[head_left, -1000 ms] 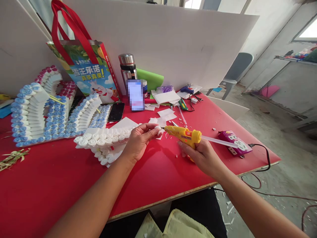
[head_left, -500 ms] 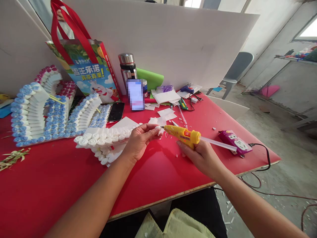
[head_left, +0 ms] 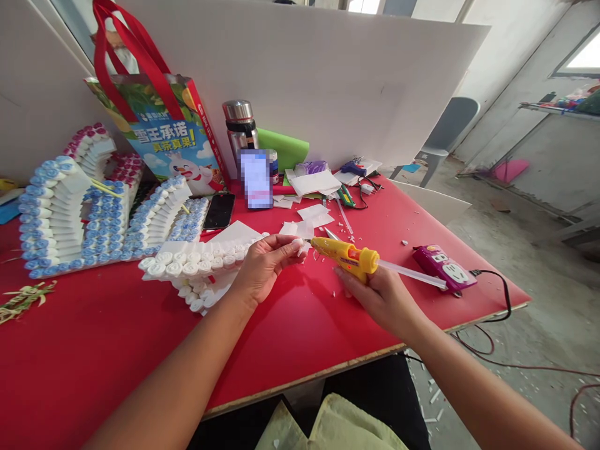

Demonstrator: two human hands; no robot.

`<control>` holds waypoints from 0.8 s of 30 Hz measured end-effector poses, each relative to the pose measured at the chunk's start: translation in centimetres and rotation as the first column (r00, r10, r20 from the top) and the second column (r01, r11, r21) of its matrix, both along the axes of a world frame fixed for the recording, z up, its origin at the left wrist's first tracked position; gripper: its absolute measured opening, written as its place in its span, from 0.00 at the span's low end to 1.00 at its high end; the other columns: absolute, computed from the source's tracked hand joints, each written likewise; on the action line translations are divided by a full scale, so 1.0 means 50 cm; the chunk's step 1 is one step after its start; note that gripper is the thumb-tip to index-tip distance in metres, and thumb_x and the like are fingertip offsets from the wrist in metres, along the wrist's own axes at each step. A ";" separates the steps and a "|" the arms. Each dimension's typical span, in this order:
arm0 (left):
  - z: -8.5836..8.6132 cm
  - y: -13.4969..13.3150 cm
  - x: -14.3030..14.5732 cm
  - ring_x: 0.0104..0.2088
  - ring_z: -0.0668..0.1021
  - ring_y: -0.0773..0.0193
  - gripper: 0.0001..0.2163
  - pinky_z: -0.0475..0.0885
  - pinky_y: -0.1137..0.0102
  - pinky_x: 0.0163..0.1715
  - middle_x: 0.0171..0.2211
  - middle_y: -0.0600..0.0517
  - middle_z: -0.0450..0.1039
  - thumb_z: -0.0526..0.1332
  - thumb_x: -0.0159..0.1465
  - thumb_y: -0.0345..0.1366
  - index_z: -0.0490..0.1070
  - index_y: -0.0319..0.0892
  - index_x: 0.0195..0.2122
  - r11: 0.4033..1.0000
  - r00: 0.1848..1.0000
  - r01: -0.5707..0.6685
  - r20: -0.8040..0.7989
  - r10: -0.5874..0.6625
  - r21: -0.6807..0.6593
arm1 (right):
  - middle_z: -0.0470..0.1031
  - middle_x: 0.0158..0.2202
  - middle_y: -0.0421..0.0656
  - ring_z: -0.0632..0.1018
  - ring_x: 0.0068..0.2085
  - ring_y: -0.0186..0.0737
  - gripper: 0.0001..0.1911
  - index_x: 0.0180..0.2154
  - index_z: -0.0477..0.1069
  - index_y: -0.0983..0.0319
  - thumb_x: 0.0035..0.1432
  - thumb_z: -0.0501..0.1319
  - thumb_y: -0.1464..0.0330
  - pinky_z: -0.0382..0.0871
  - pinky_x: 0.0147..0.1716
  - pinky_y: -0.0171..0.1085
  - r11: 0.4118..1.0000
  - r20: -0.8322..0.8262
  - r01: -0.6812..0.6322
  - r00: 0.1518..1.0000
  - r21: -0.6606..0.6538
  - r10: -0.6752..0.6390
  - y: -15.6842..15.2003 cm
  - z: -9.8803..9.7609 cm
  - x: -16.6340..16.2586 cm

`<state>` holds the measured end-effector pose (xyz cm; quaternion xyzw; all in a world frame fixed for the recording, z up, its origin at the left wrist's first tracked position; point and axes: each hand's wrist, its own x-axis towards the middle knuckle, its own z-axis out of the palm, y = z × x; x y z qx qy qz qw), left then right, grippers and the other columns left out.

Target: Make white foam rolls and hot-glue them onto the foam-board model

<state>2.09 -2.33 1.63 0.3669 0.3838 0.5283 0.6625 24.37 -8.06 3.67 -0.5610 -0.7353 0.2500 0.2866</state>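
My left hand (head_left: 268,265) pinches a small white rolled flower (head_left: 299,245) between thumb and fingers. A yellow hot glue gun (head_left: 347,256) is gripped in my right hand (head_left: 382,297), its nozzle at the flower; whether they touch I cannot tell. A clear glue stick (head_left: 412,274) sticks out of the gun's back end. Just left of my left hand stands a white piece covered in rows of white rolled flowers (head_left: 190,265), partly hidden behind my wrist.
Blue-and-white flower pieces (head_left: 56,219) stand at the left, with a gift bag (head_left: 173,137) behind. A phone (head_left: 255,181) leans by a steel flask (head_left: 240,125). Paper scraps (head_left: 315,215) lie mid-table. A purple power socket (head_left: 443,269) sits near the right edge of the red table (head_left: 300,350).
Both hands, the flower and the glue gun hold almost the same place. The whole view has shifted very slightly.
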 end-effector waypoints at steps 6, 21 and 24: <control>0.001 0.001 -0.001 0.33 0.82 0.63 0.13 0.77 0.66 0.43 0.33 0.49 0.79 0.75 0.51 0.34 0.77 0.36 0.36 1.000 1.000 -0.007 0.016 0.007 -0.012 | 0.60 0.20 0.39 0.62 0.23 0.34 0.25 0.21 0.59 0.60 0.66 0.53 0.52 0.54 0.22 0.36 1.000 -0.012 -0.015 1.000 0.003 0.015 -0.001 -0.006 0.001; 0.004 -0.001 0.002 0.32 0.82 0.65 0.12 0.78 0.68 0.41 0.31 0.52 0.78 0.75 0.51 0.33 0.78 0.36 0.35 0.999 1.000 0.020 0.000 -0.020 -0.046 | 0.56 0.19 0.37 0.59 0.22 0.32 0.26 0.21 0.55 0.60 0.66 0.53 0.52 0.52 0.21 0.35 1.000 -0.041 -0.009 0.999 0.007 0.009 0.002 -0.007 -0.002; 0.005 -0.001 0.002 0.32 0.82 0.65 0.13 0.78 0.68 0.41 0.31 0.51 0.78 0.75 0.51 0.33 0.78 0.35 0.36 0.998 1.000 0.015 -0.003 -0.015 -0.060 | 0.55 0.19 0.37 0.58 0.22 0.32 0.26 0.21 0.53 0.60 0.66 0.54 0.52 0.51 0.21 0.35 1.000 -0.046 -0.009 0.999 0.004 0.009 0.002 -0.008 -0.004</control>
